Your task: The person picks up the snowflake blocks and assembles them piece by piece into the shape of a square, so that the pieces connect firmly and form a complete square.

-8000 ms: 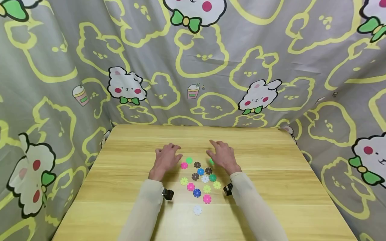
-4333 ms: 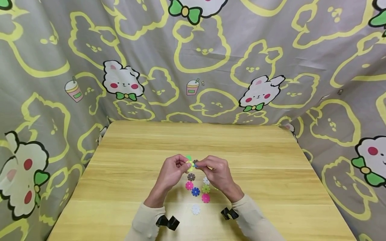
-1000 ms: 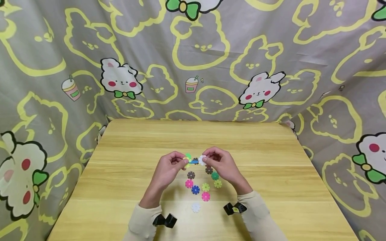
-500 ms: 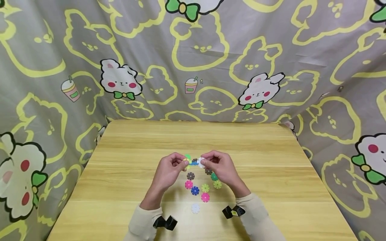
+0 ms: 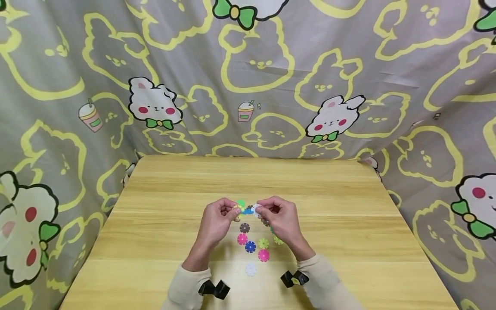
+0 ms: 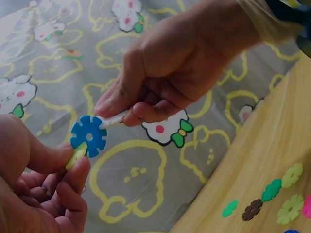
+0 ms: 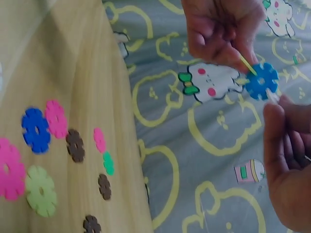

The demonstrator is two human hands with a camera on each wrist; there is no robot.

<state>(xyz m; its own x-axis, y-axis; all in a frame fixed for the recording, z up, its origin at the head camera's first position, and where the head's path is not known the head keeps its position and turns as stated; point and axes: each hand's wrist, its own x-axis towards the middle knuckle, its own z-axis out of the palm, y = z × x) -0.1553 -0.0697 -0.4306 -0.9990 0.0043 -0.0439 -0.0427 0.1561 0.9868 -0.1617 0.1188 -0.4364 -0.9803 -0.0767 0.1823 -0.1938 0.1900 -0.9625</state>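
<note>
My left hand (image 5: 216, 220) pinches a yellow notched plastic disc (image 6: 76, 157) between thumb and fingers. That disc sits edge-on in a slot of a light blue notched disc (image 6: 81, 131), which no finger grips directly. Across from it, my right hand (image 5: 282, 218) pinches a white notched disc (image 6: 114, 119), its edge right at a notch on the blue disc's other side. In the right wrist view, the blue disc (image 7: 261, 81) spans between the yellow edge above and the white edge below. The three pieces are held up above the table, and fingertips partly hide the yellow and white ones.
Loose notched discs lie on the wooden table (image 5: 155, 258) below the hands: brown (image 5: 244, 228), pink (image 5: 242, 239), dark blue (image 5: 250, 246), yellow-green (image 5: 263, 243) and others. A white disc (image 5: 250, 270) lies nearest the body. A patterned curtain (image 5: 263, 103) surrounds the table.
Both hands, at first holding nothing over the scattered discs, have picked up a yellow, a blue and then a white disc. Over the last second the right hand moved slightly left and down.
</note>
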